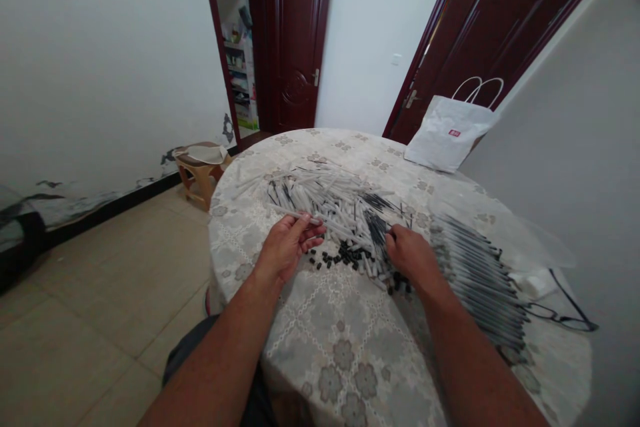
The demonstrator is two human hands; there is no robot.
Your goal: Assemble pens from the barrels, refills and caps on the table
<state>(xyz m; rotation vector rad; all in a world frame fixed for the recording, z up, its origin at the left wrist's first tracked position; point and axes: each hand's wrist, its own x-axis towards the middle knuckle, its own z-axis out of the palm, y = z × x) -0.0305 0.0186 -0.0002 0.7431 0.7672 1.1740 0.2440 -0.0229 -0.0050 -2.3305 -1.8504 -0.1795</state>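
My left hand (289, 240) is closed on a whitish pen barrel (284, 211), pinched between thumb and fingers and lying nearly level. My right hand (409, 252) has its fingers curled at the edge of a bundle of thin black pen refills (377, 225); whatever it holds is hidden. Beyond both hands spreads a loose heap of translucent white pen barrels (313, 195). Small black pen plugs (349, 255) are scattered between the hands, with short whitish pieces (370, 268) beside them.
Right of my right arm, many assembled-looking pens (480, 280) lie in a row, with eyeglasses (555, 313) beside them. A white paper bag (447, 133) stands at the table's back right. The round table has a flowered cloth (345, 333). A wooden stool (200, 177) stands left.
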